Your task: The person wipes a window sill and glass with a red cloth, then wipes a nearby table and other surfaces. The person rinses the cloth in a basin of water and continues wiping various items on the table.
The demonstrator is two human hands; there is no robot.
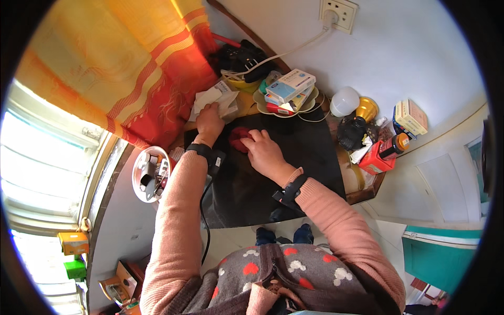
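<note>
My right hand (268,154) presses a dark red cloth (238,139) against the black tabletop (275,193), fingers closed on its right side. Up and to the left, my left hand (210,121) reaches to a pile of white papers (227,101) and a small white box (223,87) beside the curtain. Its fingertips touch the pile; whether they grip anything is hidden. A scalloped dish (260,103) stands at the back of the table. Medicine boxes (291,84) lie stacked in it.
A round white tub (136,177) of small items stands at the left edge. To the right are a white bulb (345,101), a gold cup (367,109), a red tin (376,159) and a dark jar (393,146). A white cord (291,51) runs from the wall socket (339,15).
</note>
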